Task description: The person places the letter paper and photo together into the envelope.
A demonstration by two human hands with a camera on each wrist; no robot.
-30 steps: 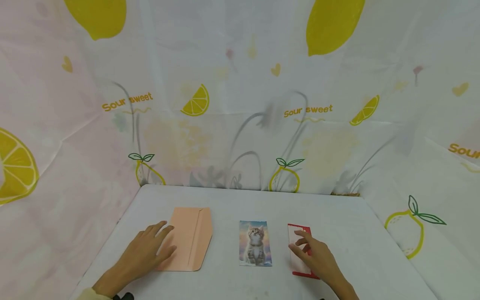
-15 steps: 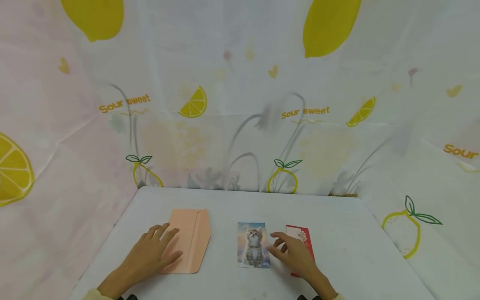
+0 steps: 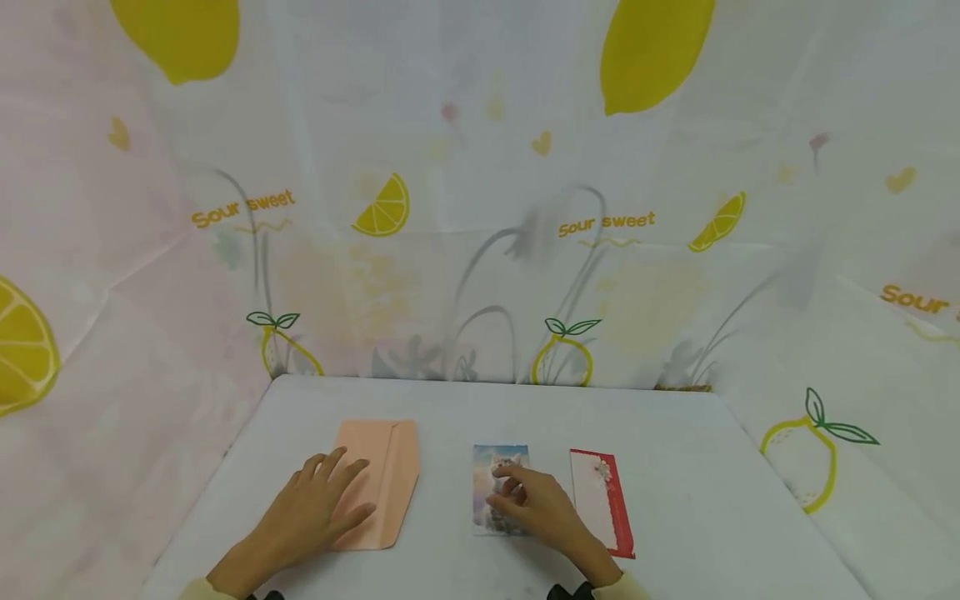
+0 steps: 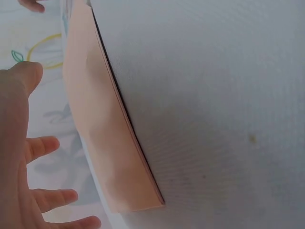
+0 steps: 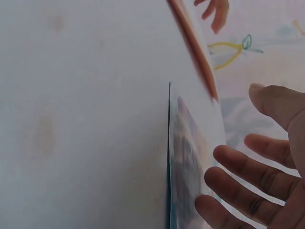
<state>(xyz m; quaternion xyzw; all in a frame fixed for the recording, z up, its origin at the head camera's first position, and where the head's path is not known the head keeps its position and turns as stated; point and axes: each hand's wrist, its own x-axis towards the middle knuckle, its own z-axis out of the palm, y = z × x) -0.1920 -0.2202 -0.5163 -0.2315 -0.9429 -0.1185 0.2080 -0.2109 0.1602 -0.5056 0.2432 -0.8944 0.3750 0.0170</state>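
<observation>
A peach envelope (image 3: 386, 475) lies flat on the white table (image 3: 675, 467), left of centre. My left hand (image 3: 318, 504) rests on its left part with the fingers spread and straight. In the left wrist view the envelope (image 4: 102, 138) runs beside those fingers (image 4: 45, 145). A kitten picture card (image 3: 497, 460) lies in the middle, and my right hand (image 3: 528, 504) covers its lower half with relaxed fingers touching it. The right wrist view shows the card (image 5: 188, 167) under my fingertips (image 5: 238, 164). A red and white card (image 3: 600, 500) lies bare just right of that hand.
A lemon-print cloth (image 3: 480, 208) walls in the table at the back and on both sides. The table's back edge is near the cloth. Bare table surface lies right of the red card and behind all three items.
My right hand has moved left, off the red card and onto the kitten card. My left hand has slid slightly further onto the envelope.
</observation>
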